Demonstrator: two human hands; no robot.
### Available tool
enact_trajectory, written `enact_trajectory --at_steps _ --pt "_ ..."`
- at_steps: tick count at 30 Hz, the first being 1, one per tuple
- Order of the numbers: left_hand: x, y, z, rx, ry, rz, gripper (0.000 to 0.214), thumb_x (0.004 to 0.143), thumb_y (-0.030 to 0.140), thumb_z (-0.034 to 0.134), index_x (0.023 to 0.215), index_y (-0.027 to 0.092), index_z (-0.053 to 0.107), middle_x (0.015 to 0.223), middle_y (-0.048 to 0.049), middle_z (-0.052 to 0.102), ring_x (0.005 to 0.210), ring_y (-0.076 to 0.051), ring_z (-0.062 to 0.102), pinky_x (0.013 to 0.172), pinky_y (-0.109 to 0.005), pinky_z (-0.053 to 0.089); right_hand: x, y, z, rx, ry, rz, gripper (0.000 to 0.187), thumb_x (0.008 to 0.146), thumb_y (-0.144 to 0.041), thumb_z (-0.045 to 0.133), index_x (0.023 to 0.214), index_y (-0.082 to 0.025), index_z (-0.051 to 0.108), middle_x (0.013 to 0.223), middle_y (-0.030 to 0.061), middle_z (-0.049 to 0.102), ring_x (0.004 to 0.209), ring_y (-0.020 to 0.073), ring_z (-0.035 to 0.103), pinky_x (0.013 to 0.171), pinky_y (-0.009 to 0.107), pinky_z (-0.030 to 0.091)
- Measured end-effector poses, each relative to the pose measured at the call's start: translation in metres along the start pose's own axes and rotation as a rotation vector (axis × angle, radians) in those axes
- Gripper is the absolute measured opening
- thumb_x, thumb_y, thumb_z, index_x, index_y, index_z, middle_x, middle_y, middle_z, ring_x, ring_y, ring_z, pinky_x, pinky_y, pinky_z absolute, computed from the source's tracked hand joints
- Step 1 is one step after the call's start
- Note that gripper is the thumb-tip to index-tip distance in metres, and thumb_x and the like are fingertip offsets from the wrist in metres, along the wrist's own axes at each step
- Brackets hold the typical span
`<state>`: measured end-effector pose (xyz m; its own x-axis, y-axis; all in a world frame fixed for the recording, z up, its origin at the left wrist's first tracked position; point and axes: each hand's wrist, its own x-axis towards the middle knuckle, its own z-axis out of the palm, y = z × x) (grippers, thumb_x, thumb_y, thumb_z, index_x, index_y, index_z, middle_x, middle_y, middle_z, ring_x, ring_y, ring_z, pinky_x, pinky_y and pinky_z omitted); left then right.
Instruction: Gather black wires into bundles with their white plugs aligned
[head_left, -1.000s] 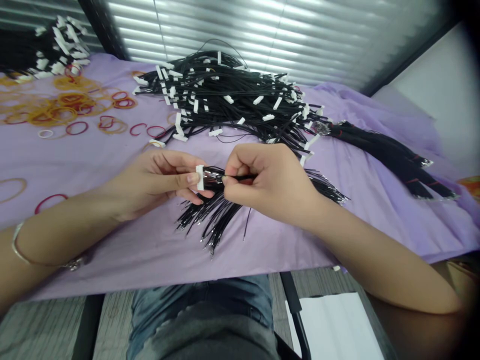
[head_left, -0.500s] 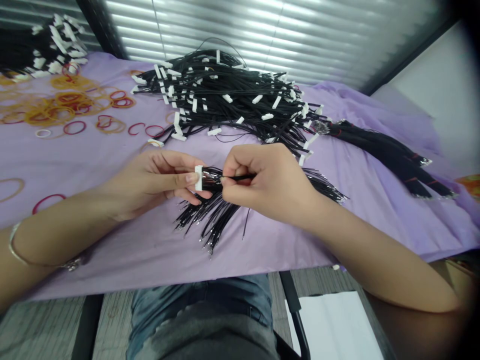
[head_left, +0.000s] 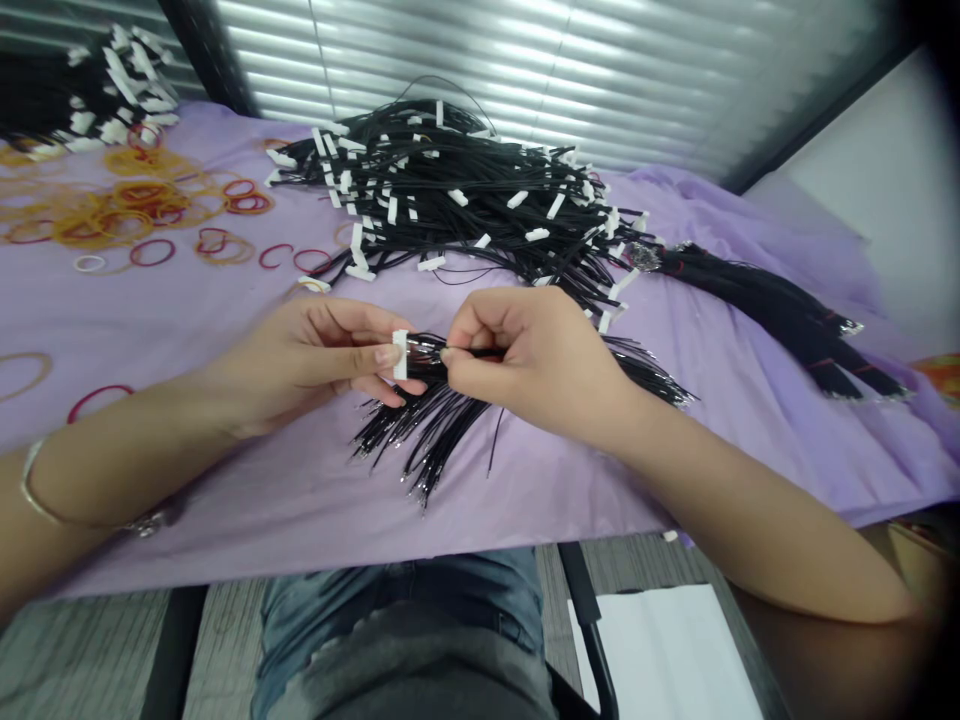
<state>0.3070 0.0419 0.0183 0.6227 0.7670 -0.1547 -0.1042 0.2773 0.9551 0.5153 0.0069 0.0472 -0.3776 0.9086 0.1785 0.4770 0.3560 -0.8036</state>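
Observation:
My left hand (head_left: 315,360) pinches a small white plastic connector (head_left: 400,354) between thumb and fingers. Just to its right, my right hand (head_left: 525,358) is closed in a pinch on a thin black wire (head_left: 487,352), whose end sits at the connector. Both hands hover over a loose bundle of black wires (head_left: 420,430) with bare metal tips, lying on the purple cloth (head_left: 225,480).
A large heap of black wires with white connectors (head_left: 457,200) lies behind the hands. Several rubber bands (head_left: 127,215) are scattered at the left. A bound black wire bundle (head_left: 780,300) lies at the right. Another wire pile (head_left: 82,90) sits far left. White paper (head_left: 675,650) is below the table edge.
My right hand has edged a little left, bringing the black wire's end closer into the white connector. The left hand has stayed in place.

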Motion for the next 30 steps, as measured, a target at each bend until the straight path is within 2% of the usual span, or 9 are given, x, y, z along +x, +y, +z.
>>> enact_trajectory --at_steps 13,19,30 --pt "-0.0014 -0.0008 -0.0025 -0.052 -0.007 -0.03 0.025 0.069 0.022 0.089 0.088 0.011 0.077 0.076 -0.007 0.076 0.064 -0.014 0.073 0.06 -0.016 0.061 0.0005 0.001 0.0009 0.02 0.037 -0.014 0.008 0.073 -0.017 0.061 0.067 -0.013 0.057 0.059 -0.0055 0.049 0.056 0.0054 0.039 0.055 0.024 0.025" --pt "-0.0014 -0.0013 -0.0043 -0.023 -0.029 -0.026 0.019 0.072 0.02 0.087 0.088 0.012 0.078 0.075 -0.0042 0.076 0.061 -0.011 0.072 0.059 -0.016 0.061 -0.0011 0.0005 0.0021 0.011 0.022 -0.028 0.011 0.074 -0.018 0.061 0.066 -0.013 0.056 0.057 -0.0061 0.048 0.054 0.005 0.038 0.054 0.024 0.024" --pt "0.0014 -0.0032 -0.0069 0.045 -0.031 -0.016 0.022 0.069 0.025 0.089 0.086 0.014 0.079 0.076 -0.0043 0.076 0.059 -0.011 0.071 0.059 -0.016 0.061 -0.001 0.0049 0.0047 0.016 -0.017 -0.018 0.012 0.077 -0.02 0.062 0.068 -0.013 0.059 0.057 -0.0056 0.051 0.055 0.005 0.039 0.055 0.024 0.025"
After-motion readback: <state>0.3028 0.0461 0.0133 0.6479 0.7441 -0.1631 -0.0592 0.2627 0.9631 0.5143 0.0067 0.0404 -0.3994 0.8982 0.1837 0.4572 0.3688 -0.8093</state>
